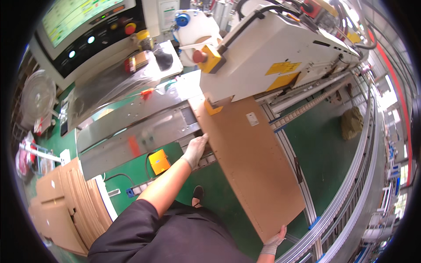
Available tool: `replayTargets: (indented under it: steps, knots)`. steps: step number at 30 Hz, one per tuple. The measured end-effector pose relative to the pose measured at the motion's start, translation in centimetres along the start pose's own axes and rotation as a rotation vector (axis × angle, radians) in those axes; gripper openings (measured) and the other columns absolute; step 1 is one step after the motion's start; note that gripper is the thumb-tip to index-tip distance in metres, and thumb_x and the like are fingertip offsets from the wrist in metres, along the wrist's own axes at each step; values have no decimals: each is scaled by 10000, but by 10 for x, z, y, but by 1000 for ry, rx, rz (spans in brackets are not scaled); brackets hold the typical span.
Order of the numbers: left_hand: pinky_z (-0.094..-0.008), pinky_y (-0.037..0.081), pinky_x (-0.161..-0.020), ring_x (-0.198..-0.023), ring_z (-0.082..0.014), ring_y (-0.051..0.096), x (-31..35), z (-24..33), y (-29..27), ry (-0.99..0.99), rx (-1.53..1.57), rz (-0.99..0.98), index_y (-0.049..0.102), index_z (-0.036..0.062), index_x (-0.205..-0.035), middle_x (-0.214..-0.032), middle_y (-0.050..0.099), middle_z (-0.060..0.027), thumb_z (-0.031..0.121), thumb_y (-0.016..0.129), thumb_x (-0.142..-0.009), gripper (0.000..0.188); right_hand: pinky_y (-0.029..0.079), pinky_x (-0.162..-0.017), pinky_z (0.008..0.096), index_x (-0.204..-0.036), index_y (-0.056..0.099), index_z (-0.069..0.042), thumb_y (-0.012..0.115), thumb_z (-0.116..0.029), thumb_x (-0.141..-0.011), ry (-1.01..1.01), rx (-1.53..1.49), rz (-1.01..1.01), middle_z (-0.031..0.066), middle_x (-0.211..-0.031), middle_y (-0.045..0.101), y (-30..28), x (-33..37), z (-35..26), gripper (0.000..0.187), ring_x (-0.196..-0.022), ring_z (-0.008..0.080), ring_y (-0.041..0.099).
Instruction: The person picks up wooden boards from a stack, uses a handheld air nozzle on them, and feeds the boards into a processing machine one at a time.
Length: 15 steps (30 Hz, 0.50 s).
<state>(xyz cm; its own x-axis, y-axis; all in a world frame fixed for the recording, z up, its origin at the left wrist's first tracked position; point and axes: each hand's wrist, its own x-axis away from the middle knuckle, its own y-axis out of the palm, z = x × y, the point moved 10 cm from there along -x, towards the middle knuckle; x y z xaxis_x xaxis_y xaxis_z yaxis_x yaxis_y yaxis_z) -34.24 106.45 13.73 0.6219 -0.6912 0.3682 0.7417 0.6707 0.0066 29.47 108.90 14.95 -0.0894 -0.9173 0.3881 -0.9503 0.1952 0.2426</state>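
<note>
Dark shirt (pixel 175 239) nearest cam, cut off by btm edge. Board (pixel 254 162), brown cardboard, slants away from it over the floor; board's far end meets the machine (pixel 258 57), where it's partly hidden. R hand (pixel 273 243), gloved, is closed on board's near end; fingers beneath hidden, forearm mostly out of frame. L hand (pixel 196 151), gloved too, is at board's left edge, fingertips touching; can't tell how far open or if it grips, b/c tips blur into the edge. Left of board: yellow box (pixel 159 162), then carton stack (pixel 72 188). Screen (pixel 79 19), beyond board & well left, cut off at top, too blurred to read.
</note>
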Motion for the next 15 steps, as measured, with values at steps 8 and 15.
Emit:
replayTargets:
  steps: [8, 15]
  knots:
    - [-477, 586, -794, -895, -365, 736, 85, 36, -38, 331, -835, 31, 732, 70, -849, -954, 749, -187, 339, 606, -908, 303, 295, -1213, 520, -1457, 511, 39, 608, -266, -1025, -919, 1397, -199, 284, -1525, 466, 265, -36, -39, 538, -1437, 433, 404]
    - [-490, 528, -919, -1069, -354, 682, 273, -20, -224, 247, -1117, 355, 676, 65, -1082, -1076, 722, -188, 418, 518, -992, 397, 271, -1227, 490, -1378, 592, 9, 629, -275, -983, -902, 735, -1433, 200, -1428, 581, 498, 173, 103, 487, -1370, 370, 497]
